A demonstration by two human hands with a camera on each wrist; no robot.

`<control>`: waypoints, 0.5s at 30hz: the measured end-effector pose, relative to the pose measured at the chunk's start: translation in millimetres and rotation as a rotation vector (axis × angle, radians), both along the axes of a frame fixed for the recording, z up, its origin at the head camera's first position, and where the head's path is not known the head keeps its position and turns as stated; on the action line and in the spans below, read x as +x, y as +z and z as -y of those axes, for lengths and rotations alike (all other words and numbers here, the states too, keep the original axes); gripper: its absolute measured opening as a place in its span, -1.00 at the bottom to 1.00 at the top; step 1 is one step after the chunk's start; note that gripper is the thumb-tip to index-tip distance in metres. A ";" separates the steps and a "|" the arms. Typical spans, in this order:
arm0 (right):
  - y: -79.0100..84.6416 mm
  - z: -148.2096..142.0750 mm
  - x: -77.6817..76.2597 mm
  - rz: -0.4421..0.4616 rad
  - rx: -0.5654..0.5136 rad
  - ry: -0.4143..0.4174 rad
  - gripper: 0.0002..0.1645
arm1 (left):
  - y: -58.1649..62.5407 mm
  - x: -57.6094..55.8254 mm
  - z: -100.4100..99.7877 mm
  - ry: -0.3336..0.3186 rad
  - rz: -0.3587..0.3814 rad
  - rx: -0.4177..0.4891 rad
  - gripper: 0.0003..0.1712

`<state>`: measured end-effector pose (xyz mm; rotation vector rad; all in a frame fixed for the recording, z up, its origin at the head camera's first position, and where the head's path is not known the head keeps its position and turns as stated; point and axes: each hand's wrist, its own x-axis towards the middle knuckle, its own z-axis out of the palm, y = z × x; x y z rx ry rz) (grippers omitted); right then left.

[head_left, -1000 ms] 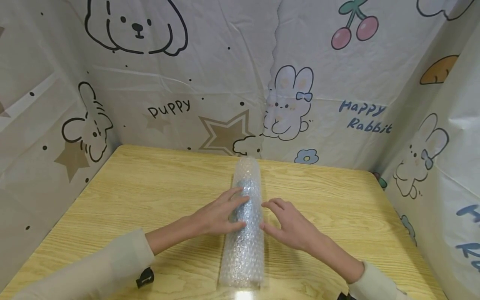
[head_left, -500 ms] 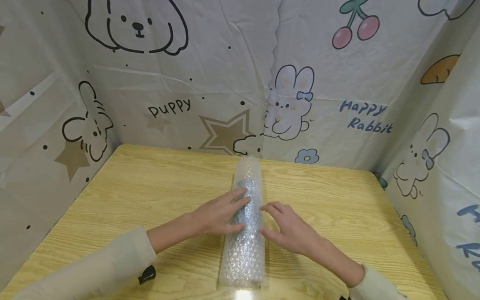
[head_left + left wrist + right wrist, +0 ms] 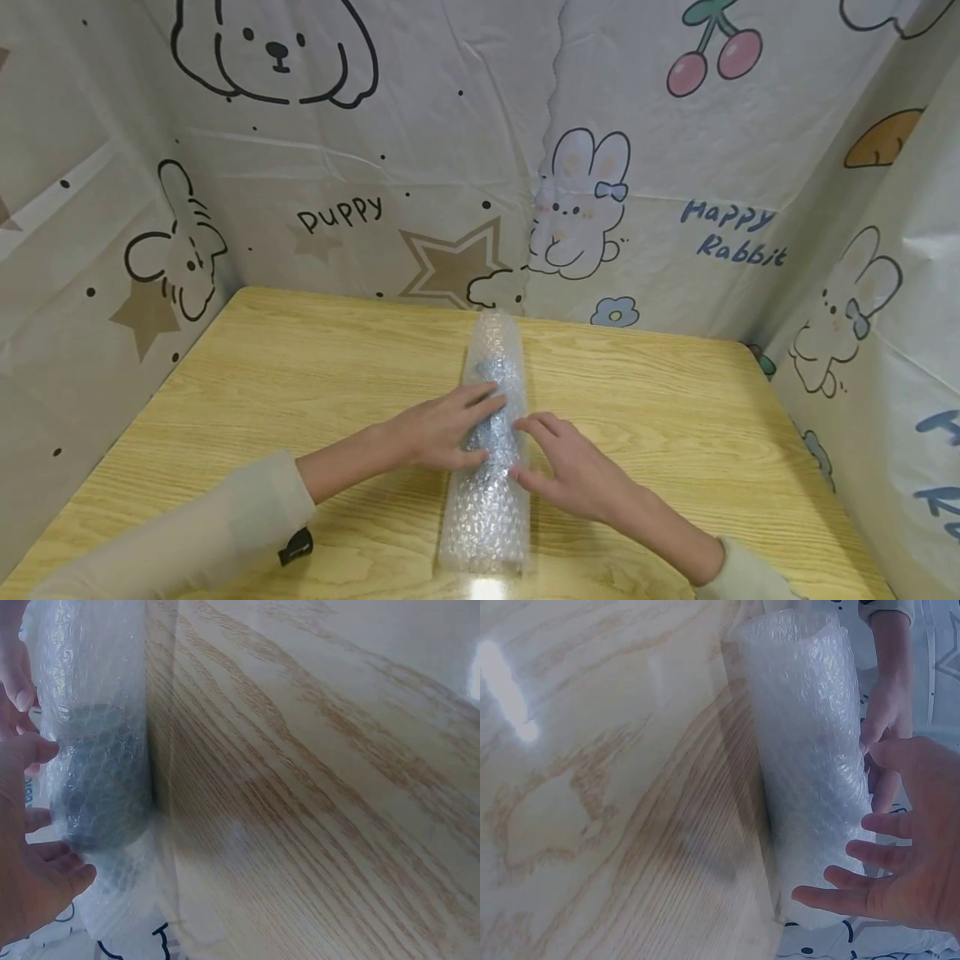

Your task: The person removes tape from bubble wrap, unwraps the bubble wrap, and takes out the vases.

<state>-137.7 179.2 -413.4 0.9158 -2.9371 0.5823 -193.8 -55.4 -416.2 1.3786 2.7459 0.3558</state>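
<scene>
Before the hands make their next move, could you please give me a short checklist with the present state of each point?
1. Bubble-wrap roll lies on the wood-grain table: ok.
2. Left hand touches the roll: ok, fingers over its upper surface.
3. Right hand presses firmly: cannot tell; fingertips are at the roll's right side.
4. Wrapped item is inside: ok, a bluish-dark shape shows through.
5. Near end folded shut: not ok, it looks open in the right wrist view.
6. Tape holds the wrap: cannot tell.
</scene>
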 end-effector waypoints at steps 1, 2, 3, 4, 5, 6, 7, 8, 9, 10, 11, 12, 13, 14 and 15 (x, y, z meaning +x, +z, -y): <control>0.0 0.8 0.8 0.000 0.004 -0.001 -0.28 | -0.5 -0.1 -0.2 -0.005 -0.008 -0.004 -0.12; 0.4 1.6 2.0 0.002 0.006 -0.001 -0.26 | -0.8 -0.2 -0.4 -0.010 -0.016 -0.010 -0.12; 0.3 2.5 2.9 0.002 0.009 0.002 -0.24 | -1.0 -0.2 -0.6 -0.014 -0.026 -0.015 -0.12; 0.3 3.4 4.0 0.006 0.011 0.003 -0.22 | -1.3 -0.3 -0.7 -0.020 -0.037 -0.020 -0.12; 0.2 4.3 5.3 0.009 0.013 0.005 -0.19 | -1.6 -0.3 -0.8 -0.024 -0.048 -0.024 -0.13; 0.4 5.9 7.1 0.016 0.018 -0.002 -0.16 | -2.0 -0.3 -0.9 -0.029 -0.060 -0.027 -0.13; -0.2 7.3 8.6 0.016 0.026 -0.008 -0.12 | -2.4 -0.5 -1.0 -0.034 -0.070 -0.028 -0.13; -0.5 9.1 10.2 0.016 0.031 -0.017 -0.08 | -2.5 -0.4 -1.1 -0.036 -0.074 -0.029 -0.13; -0.8 11.0 11.8 0.012 0.035 -0.026 -0.04 | -2.7 -0.3 -1.2 -0.039 -0.080 -0.029 -0.13; -1.0 13.1 13.3 0.005 0.037 -0.035 -0.01 | -2.9 -0.3 -1.2 -0.040 -0.082 -0.028 -0.13; -1.3 15.3 14.8 -0.007 0.040 -0.043 0.03 | -3.2 -0.3 -1.3 -0.040 -0.081 -0.026 -0.14; -1.7 17.6 16.2 -0.020 0.044 -0.053 0.05 | -3.4 -0.4 -1.4 -0.041 -0.081 -0.023 -0.14; -2.5 19.2 17.1 -0.040 0.046 -0.062 0.07 | -3.3 -0.3 -1.6 -0.042 -0.079 -0.018 -0.14; -2.6 21.0 18.2 -0.054 0.045 -0.070 0.09 | -3.5 -0.3 -1.7 -0.044 -0.078 -0.014 -0.14; -3.3 22.7 19.0 -0.069 0.045 -0.077 0.09 | -4.0 -0.4 -1.9 -0.045 -0.079 -0.011 -0.14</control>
